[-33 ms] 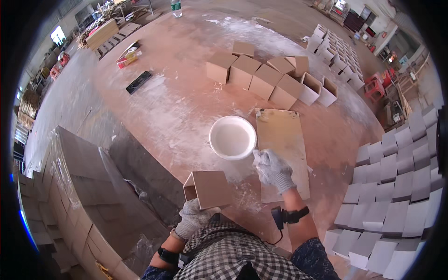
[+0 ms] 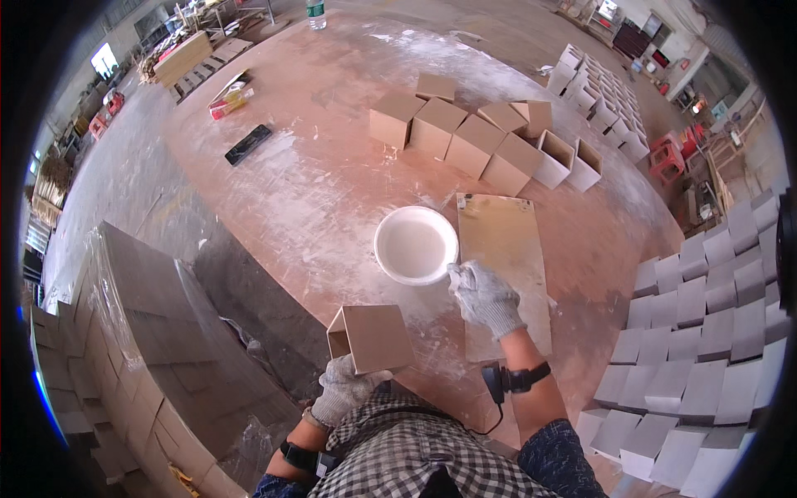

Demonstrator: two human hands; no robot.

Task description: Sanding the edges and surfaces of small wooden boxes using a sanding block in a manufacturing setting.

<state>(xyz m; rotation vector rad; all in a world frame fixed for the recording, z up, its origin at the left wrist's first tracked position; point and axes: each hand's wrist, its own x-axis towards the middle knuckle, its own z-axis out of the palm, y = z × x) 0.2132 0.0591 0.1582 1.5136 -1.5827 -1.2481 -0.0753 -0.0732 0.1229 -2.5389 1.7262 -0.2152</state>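
Observation:
My left hand [image 2: 345, 390], in a pale knitted glove, is closed on the near edge of an open-ended brown cardboard box [image 2: 378, 339] just in front of my apron. The box is tilted, with its open side to the left. A white bowl [image 2: 381, 264] of whitish contents sits on the table beyond it. Beside the bowl's right rim is my right hand [image 2: 486, 299], also gloved, with its fingers curled together. Whatever lies between those fingers is too small to make out. Under that hand's far side lies a stained flat board [image 2: 505, 249].
Brown boxes [image 2: 473, 143] stand grouped on the powder-dusted table [image 2: 290, 207], with a phone [image 2: 248, 144] and a bottle [image 2: 316, 15] farther left. Stacked grey-white boxes [image 2: 701, 332] rise at right. A film-wrapped stack [image 2: 166, 324] borders the left side; more white boxes [image 2: 596, 104] stand beyond.

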